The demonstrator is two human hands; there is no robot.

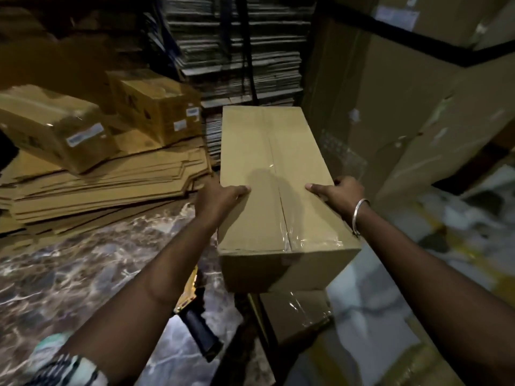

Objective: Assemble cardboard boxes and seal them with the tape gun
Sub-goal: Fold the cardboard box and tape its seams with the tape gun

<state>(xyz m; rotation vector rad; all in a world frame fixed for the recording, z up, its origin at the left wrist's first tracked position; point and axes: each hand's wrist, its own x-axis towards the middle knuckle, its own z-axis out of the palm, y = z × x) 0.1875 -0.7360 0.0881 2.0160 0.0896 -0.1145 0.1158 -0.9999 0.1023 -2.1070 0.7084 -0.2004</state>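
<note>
A long brown cardboard box (pixel 267 168) is held out in front of me, its top seam closed with clear tape. My left hand (pixel 217 196) grips its left side with the thumb lying on top. My right hand (pixel 338 192), a metal bangle on the wrist, grips the right side the same way. The box hangs above another taped box (pixel 295 310) below it. A tape gun (pixel 195 321) with a yellow body and black handle lies on the marble floor, partly hidden under my left forearm.
Flat cardboard blanks (pixel 106 185) are piled on the left with two sealed labelled boxes (pixel 55 126) on them. A tall stack of flattened cartons (pixel 237 51) stands behind. Large cartons (pixel 418 107) form a wall on the right. Marble floor (pixel 69 274) lies at lower left.
</note>
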